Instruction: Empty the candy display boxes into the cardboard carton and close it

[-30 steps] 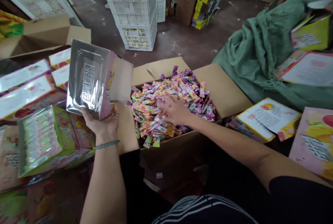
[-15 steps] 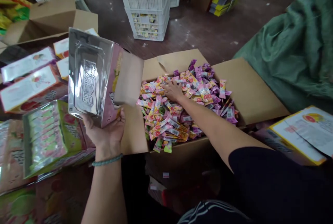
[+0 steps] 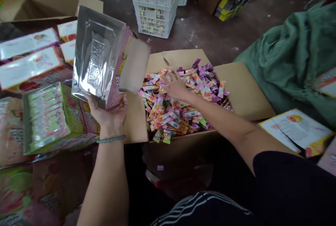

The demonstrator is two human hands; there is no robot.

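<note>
My left hand [image 3: 111, 114] holds up a pink display box [image 3: 118, 75] from below, tilted, with a clear embossed plastic tray [image 3: 96, 57] facing me. A green bracelet [image 3: 111, 139] circles that wrist. My right hand [image 3: 174, 85] is over the heap of small wrapped sachets [image 3: 168, 117], fingers spread and slightly blurred; no sachet can be made out in it. Pink, yellow and purple sachets fill the open cardboard carton [image 3: 236, 89] between my arms.
Packed display boxes [image 3: 48, 117] are stacked at the left, with an open carton [image 3: 52, 0] behind. White crates [image 3: 154, 15] stand on the floor beyond. At right lie green cloth [image 3: 296, 47] and a white-topped box [image 3: 296, 128].
The pink box in my left hand has shifted slightly up and right in view. My right hand has lifted a little off the sachets, its fingers more spread.
</note>
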